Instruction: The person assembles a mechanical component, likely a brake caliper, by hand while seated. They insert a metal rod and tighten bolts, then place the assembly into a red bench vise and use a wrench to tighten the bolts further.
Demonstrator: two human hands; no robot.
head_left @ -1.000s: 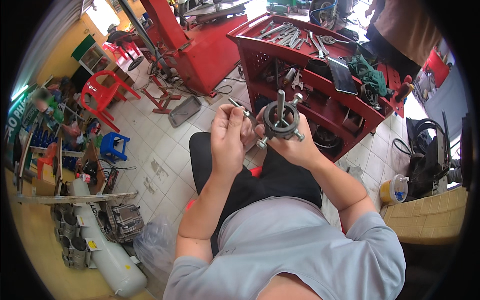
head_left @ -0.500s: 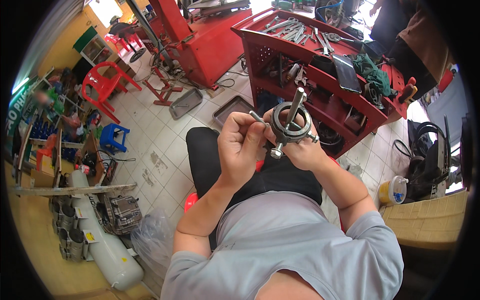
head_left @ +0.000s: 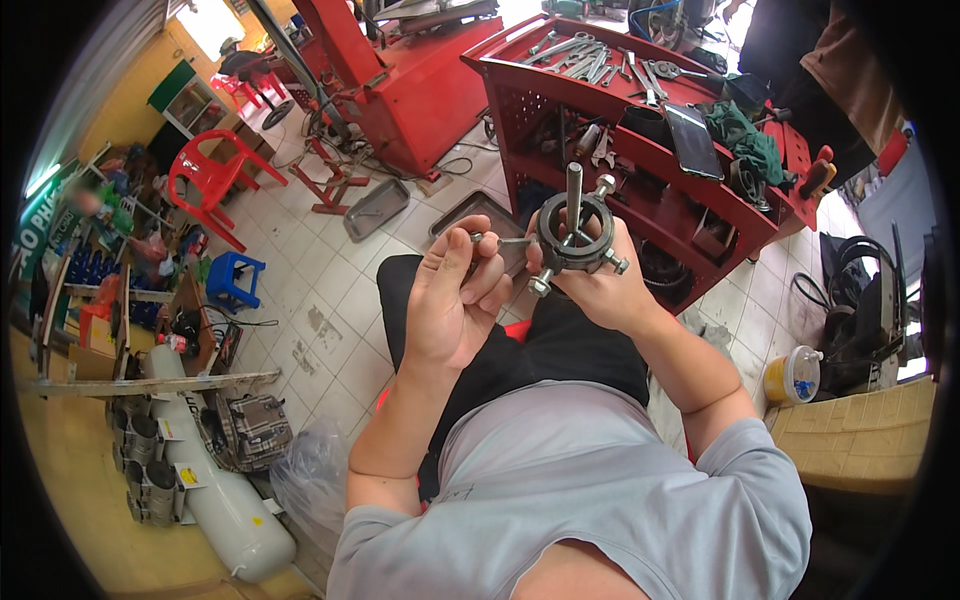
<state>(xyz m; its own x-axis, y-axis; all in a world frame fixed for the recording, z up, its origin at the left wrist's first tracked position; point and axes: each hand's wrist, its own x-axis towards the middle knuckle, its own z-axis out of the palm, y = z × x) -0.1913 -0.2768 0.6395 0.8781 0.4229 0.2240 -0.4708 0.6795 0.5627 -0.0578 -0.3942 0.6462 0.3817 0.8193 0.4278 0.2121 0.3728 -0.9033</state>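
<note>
Indoors, a seated person's left hand (head_left: pixel 455 285) is raised over the lap, wrist bent upward, thumb and fingertips pinched together on a slim metal pin (head_left: pixel 515 240) that points toward the right hand (head_left: pixel 605 288). The right hand, palm turned up, is clamped around the underside of a dark metal ring (head_left: pixel 576 262) studded with bolts, with a thick rod (head_left: pixel 574 190) rising at its middle. Whether pin and ring touch is impossible to tell; some right-hand fingers are hidden behind the ring.

Just beyond, a red tool cart (head_left: pixel 625 195) carries wrenches (head_left: pixel 585 62) in its top tray, with tools on shadowed shelves below, many hard to make out. On the floor, a grey tray (head_left: pixel 385 198) holds a small, indistinct item; a second tray (head_left: pixel 462 210) is partly covered by the left hand. At right, a yellowish tub (head_left: pixel 791 368) contains something blue. Another person (head_left: pixel 850 70) is cut off at upper right.
</note>
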